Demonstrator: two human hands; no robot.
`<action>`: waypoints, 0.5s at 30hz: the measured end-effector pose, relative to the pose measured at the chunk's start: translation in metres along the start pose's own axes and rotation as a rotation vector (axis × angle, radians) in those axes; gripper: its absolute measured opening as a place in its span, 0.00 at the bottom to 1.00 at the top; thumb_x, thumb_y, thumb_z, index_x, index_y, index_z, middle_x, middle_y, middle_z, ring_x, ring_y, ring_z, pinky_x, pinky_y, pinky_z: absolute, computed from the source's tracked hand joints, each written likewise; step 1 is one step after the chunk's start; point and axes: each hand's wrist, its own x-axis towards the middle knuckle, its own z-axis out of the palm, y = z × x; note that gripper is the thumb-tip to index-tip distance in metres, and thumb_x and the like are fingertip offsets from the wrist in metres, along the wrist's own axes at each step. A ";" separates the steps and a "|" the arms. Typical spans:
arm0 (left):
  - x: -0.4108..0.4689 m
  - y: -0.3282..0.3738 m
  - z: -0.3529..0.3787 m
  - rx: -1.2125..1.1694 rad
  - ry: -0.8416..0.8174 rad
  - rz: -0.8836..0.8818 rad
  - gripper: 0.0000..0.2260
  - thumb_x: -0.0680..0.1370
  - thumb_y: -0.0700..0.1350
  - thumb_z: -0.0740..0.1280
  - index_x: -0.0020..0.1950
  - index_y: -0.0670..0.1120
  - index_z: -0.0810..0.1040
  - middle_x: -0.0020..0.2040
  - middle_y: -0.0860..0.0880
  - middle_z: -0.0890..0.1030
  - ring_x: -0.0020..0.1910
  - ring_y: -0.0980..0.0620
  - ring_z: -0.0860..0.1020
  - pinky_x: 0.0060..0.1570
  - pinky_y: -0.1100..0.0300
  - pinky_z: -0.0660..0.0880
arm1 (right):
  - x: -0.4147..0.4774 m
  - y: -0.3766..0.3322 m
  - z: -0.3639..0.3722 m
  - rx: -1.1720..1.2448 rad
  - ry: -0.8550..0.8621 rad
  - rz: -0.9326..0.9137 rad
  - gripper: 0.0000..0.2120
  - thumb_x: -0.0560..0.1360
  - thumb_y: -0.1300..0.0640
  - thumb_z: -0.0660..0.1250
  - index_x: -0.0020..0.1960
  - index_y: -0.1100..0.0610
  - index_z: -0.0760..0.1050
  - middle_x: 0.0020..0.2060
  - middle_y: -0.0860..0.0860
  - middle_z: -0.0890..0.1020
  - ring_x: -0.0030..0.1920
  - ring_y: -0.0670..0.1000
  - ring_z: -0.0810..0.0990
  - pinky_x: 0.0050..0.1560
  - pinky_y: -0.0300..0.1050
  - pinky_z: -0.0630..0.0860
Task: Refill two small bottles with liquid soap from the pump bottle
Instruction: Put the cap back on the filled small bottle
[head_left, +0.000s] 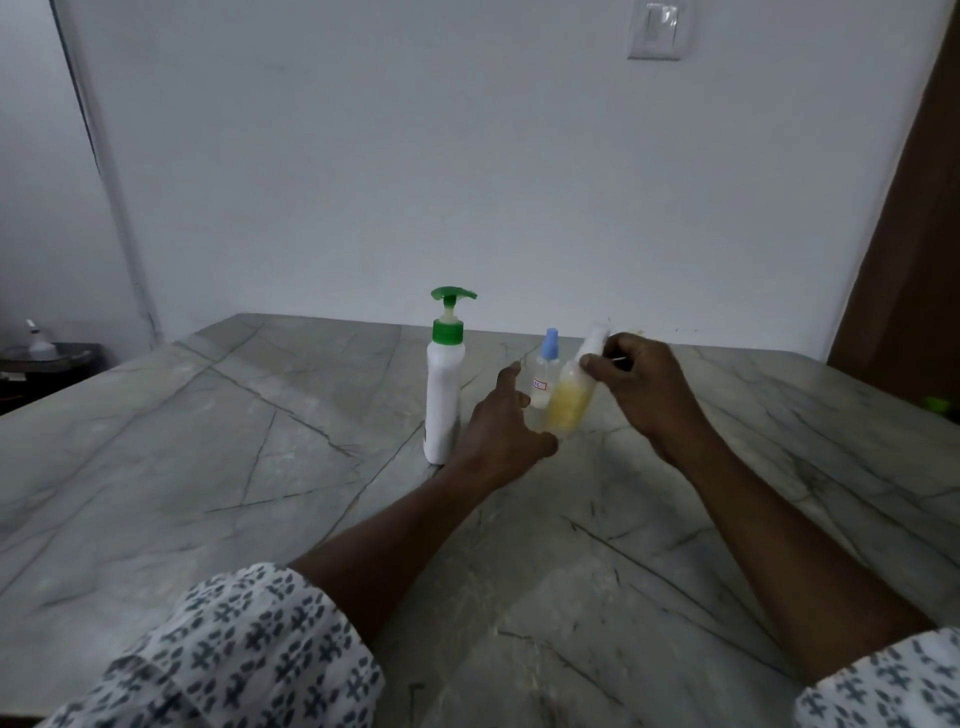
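The grey stone bench (218, 467) is crossed by dark veins. Toward the middle of its far edge a white pump bottle (444, 395) stands upright. Just right of it stands a small bottle (544, 376) with a blue cap. A green thing (937, 404) lies at the right edge.

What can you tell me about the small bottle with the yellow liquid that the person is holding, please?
The small bottle looks like clear plastic, slim and round, with yellowish liquid filling its lower part and a white cap on top. It is tilted, top leaning right. The right hand pinches its upper part below the cap; the left hand meets its base, that grip unclear. It is just in front of a blue-capped bottle, right of the pump bottle, above the marble table.
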 end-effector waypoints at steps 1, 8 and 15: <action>0.001 -0.001 -0.001 -0.001 0.010 0.003 0.42 0.72 0.43 0.76 0.80 0.50 0.56 0.70 0.47 0.75 0.64 0.50 0.75 0.58 0.56 0.77 | 0.005 0.001 -0.009 -0.008 0.049 0.010 0.06 0.74 0.56 0.70 0.45 0.58 0.79 0.39 0.50 0.81 0.37 0.46 0.76 0.39 0.44 0.71; 0.005 -0.006 -0.004 0.013 0.084 0.010 0.34 0.77 0.43 0.72 0.79 0.48 0.60 0.66 0.47 0.77 0.61 0.50 0.77 0.55 0.60 0.75 | 0.036 0.025 -0.032 -0.068 0.118 0.162 0.06 0.72 0.57 0.71 0.45 0.59 0.79 0.41 0.52 0.82 0.47 0.59 0.82 0.48 0.64 0.80; 0.004 -0.005 -0.004 0.034 0.097 0.021 0.32 0.77 0.42 0.70 0.79 0.48 0.60 0.65 0.46 0.78 0.60 0.50 0.78 0.59 0.57 0.76 | 0.055 0.049 -0.024 -0.197 0.083 0.139 0.15 0.72 0.58 0.70 0.47 0.72 0.77 0.46 0.69 0.81 0.48 0.68 0.80 0.47 0.69 0.78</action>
